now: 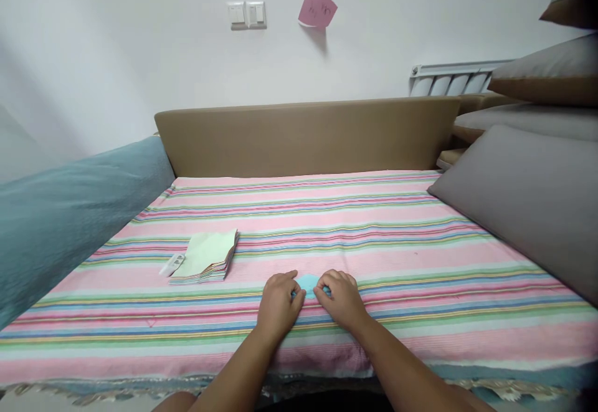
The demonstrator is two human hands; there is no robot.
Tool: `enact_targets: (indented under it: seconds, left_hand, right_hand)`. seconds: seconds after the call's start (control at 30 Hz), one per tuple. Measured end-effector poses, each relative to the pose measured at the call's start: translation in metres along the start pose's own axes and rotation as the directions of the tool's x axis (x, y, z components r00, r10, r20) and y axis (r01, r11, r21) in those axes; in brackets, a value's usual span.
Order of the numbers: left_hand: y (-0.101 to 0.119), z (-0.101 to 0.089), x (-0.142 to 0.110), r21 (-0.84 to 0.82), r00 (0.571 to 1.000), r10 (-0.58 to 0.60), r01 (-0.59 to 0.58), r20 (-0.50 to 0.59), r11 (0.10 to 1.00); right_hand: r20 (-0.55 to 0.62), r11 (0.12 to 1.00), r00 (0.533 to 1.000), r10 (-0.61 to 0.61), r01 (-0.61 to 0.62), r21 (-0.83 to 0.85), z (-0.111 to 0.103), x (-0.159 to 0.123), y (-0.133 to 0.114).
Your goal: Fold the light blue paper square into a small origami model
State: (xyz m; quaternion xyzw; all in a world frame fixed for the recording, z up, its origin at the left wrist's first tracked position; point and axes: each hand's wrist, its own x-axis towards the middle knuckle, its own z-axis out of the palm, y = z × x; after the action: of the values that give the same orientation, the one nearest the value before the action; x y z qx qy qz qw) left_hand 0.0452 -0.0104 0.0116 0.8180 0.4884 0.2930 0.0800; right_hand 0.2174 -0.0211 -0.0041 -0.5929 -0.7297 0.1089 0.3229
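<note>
A small light blue piece, apparently paper, lies on the striped cloth between my hands. My left hand pinches its left edge with thumb and curled fingers. On the opposite side, my right hand is closed on its right edge, thumb against forefinger. My fingers cover both ends of the piece, so its full outline is hidden. To the left of my hands sits a stack of coloured paper, pale green on top. A small white object with dark marks rests against the stack's left side.
A pink, striped cloth covers the surface, with a brown padded board behind it. Grey cushions are piled at the right. A blue-green covered side rises at the left. A pink note hangs on the wall.
</note>
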Motion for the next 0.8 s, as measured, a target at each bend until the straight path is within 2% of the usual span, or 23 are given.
enact_targets:
  seconds: [0.8]
  left_hand:
    - [-0.0021,0.0028,0.0001,-0.014,1.000,-0.003,0.003,-0.006,1.000]
  right_hand:
    - [0.014,1.000,1.000,0.019,-0.019,0.013,-0.0005,0.0015,0.0010]
